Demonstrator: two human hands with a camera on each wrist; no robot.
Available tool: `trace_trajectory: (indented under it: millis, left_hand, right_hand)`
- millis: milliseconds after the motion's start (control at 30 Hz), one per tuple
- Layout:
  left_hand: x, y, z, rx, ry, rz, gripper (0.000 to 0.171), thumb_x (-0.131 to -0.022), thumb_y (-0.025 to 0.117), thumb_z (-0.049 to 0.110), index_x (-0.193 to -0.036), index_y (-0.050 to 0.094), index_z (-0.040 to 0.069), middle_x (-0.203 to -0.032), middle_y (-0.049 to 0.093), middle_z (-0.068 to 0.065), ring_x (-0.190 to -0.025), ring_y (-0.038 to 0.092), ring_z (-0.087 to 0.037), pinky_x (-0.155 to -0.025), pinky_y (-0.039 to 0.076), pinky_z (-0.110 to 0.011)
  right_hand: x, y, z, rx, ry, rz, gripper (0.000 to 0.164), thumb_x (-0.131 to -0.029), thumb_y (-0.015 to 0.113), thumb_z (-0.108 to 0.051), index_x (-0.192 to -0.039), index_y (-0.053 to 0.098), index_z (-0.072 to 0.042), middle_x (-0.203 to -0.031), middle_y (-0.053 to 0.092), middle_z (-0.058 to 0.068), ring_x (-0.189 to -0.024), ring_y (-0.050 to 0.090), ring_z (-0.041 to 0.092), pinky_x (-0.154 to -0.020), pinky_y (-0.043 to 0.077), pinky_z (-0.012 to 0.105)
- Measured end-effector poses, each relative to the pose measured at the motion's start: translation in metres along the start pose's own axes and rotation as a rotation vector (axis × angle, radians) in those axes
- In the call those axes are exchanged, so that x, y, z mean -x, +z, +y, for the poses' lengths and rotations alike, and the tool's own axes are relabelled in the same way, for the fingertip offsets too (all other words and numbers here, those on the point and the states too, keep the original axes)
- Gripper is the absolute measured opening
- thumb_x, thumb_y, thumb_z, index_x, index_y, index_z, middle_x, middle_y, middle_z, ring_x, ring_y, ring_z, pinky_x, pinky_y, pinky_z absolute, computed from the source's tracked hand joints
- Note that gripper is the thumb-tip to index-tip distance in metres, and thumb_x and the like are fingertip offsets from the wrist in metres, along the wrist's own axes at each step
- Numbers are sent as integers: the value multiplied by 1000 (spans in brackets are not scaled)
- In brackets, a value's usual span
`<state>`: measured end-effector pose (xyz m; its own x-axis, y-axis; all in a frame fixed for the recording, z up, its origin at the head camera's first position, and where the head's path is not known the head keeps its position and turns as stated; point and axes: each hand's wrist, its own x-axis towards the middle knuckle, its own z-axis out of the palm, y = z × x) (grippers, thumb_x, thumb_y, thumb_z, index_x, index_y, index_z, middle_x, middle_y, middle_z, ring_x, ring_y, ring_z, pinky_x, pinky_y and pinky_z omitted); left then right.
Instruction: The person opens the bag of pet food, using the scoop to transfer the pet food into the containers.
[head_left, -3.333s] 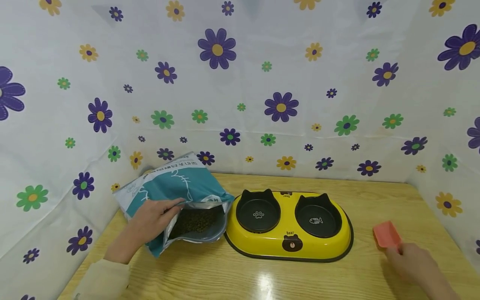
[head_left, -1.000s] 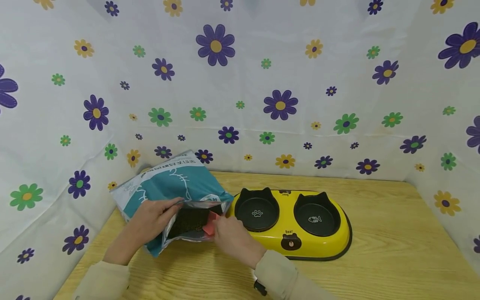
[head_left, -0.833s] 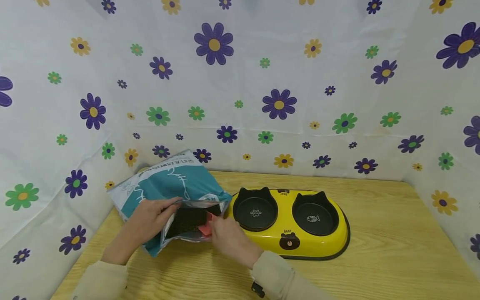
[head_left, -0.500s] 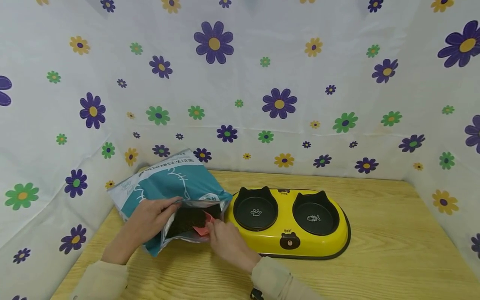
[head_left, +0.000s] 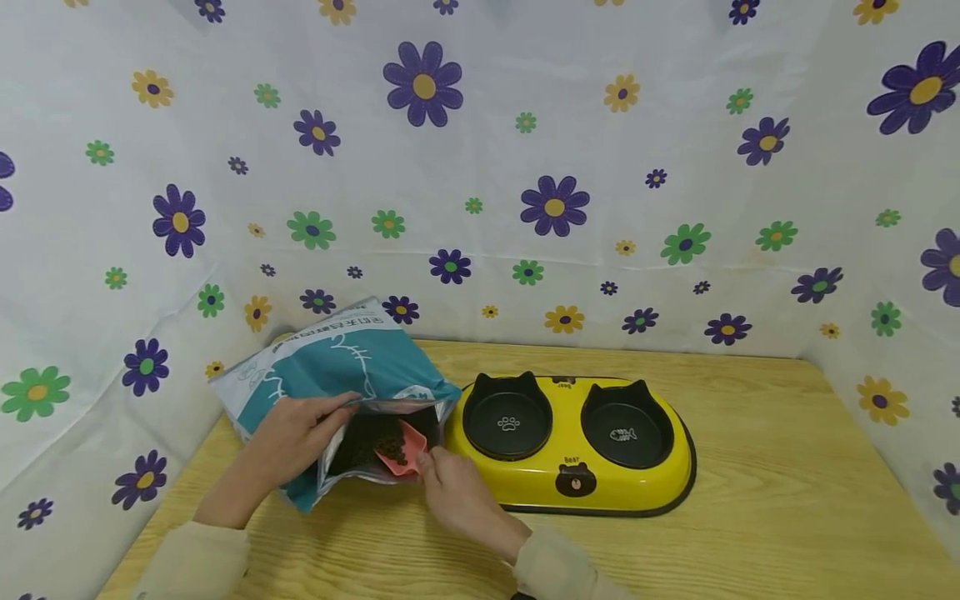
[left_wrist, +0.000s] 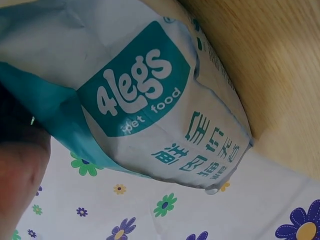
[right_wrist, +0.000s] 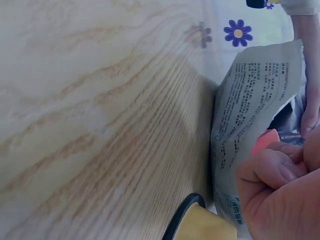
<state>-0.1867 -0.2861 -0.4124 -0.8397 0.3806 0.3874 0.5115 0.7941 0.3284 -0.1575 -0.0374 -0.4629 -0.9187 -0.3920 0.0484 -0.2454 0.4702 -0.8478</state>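
Note:
A teal and white pet food bag [head_left: 360,358] lies on its side at the left, its mouth facing the person and dark kibble [head_left: 360,442] visible inside. My left hand [head_left: 300,437] grips the upper edge of the mouth, the thumb at the rim. My right hand [head_left: 457,496] holds a pink scoop [head_left: 415,446] by its handle at the bag's opening; brown kibble lies in the scoop. In the left wrist view the bag's printed label [left_wrist: 142,82] fills much of the frame. The right wrist view shows curled fingers [right_wrist: 270,170] around the scoop, its handle hidden.
Right of the bag stands a yellow double feeder [head_left: 573,492] with two black cat-eared bowls, one with a paw print [head_left: 508,423] and one with a fishbone [head_left: 624,435]. A flowered white cloth [head_left: 487,150] surrounds the wooden table [head_left: 765,467] at the back and sides.
My right hand has brought the scoop from the table's right side into the bag mouth. The scoop has since tilted up and now shows kibble in it. The left hand keeps its grip.

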Motion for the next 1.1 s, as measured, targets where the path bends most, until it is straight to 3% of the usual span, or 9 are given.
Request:
trace_trajectory:
  millis: [233, 300, 367, 467, 533, 700, 800, 933, 1100]
  left_hand:
    - [-3, -11, -2, 13, 64, -63, 27, -98, 67, 7, -124, 75, 3, -101, 80, -12, -61, 48, 6, -58, 41, -19]
    - [-4, -13, -3, 16, 61, -98, 28, -99, 67, 9, -125, 74, 3, -86, 78, -7, -57, 45, 7, -59, 42, -20]
    - [-5, -17, -3, 16, 47, -130, 29, -100, 66, 11, -126, 74, 4, -68, 68, 2, -53, 39, 7, -61, 43, -23]
    - [-6, -22, -5, 21, 19, -165, 29, -100, 66, 13, -127, 73, 4, -60, 52, 11, -49, 32, 5, -59, 41, -23]
    - [-6, -24, -7, 16, 11, -171, 29, -100, 66, 13, -126, 74, 5, -69, 64, 8, -54, 39, 5, -61, 41, -23]
    - [-7, -20, -14, 13, -9, -137, 26, -100, 66, 11, -123, 75, 4, -105, 79, -8, -70, 57, 3, -64, 47, -22]
    - [-7, -16, -20, 22, -13, -90, 24, -99, 67, 9, -120, 77, 3, -108, 79, -12, -70, 57, 4, -63, 47, -22]
    - [-9, -14, -24, 57, -15, -56, 24, -99, 66, 8, -120, 76, 2, -90, 79, -7, -58, 44, 5, -55, 38, -20]
    - [-11, -7, -26, 85, -50, -51, 26, -101, 64, 10, -124, 74, 2, -62, 55, 13, -54, 34, 3, -52, 33, -20]
  right_hand:
    - [6, -5, 1, -95, 33, -36, 36, -111, 45, -25, -91, 64, -1, -70, 46, -4, -61, 41, 7, -55, 33, 19]
    - [8, -7, 1, -122, 40, -49, 36, -111, 45, -24, -92, 64, 0, -71, 47, -4, -61, 41, 8, -56, 33, 19]
    - [9, -7, 1, -153, 47, -65, 36, -111, 45, -24, -92, 64, 0, -71, 47, -4, -61, 40, 8, -55, 32, 19]
    - [10, -7, 3, -232, 63, -101, 36, -111, 45, -24, -94, 63, 3, -70, 46, -3, -58, 38, 8, -53, 30, 19]
    - [11, -8, 3, -291, 68, -121, 37, -111, 44, -23, -96, 62, 5, -68, 45, -3, -57, 36, 9, -52, 28, 19]
    - [16, -12, 4, -417, 84, -162, 36, -112, 42, -21, -97, 59, 7, -65, 44, -1, -53, 33, 10, -48, 27, 19]
    - [19, -17, 3, -456, 93, -185, 36, -112, 40, -21, -97, 58, 6, -66, 45, -1, -52, 33, 10, -47, 28, 19]
    - [26, -30, 1, -500, 109, -199, 37, -112, 40, -22, -99, 56, 8, -66, 45, 0, -49, 32, 10, -45, 28, 20]
    - [35, -54, 7, -535, 145, -185, 36, -112, 39, -24, -102, 54, 7, -65, 44, -1, -47, 32, 10, -42, 29, 19]
